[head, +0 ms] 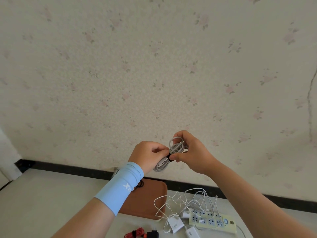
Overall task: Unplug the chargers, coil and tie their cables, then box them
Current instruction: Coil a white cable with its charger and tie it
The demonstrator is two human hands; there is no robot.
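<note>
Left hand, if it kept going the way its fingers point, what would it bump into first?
The left hand points at the coiled grey cable, which it pinches at the black tie. Just beyond is the right hand, gripping the same coil, though depth is unclear.

Both arms are stretched forward and raised, with the hands held close together. The left hand (151, 154) and the right hand (190, 152) are curled, thumbs and fingertips pinched on a coiled cable (175, 148) between them. The left wrist is covered by a light-blue sleeve (120, 186).
</note>
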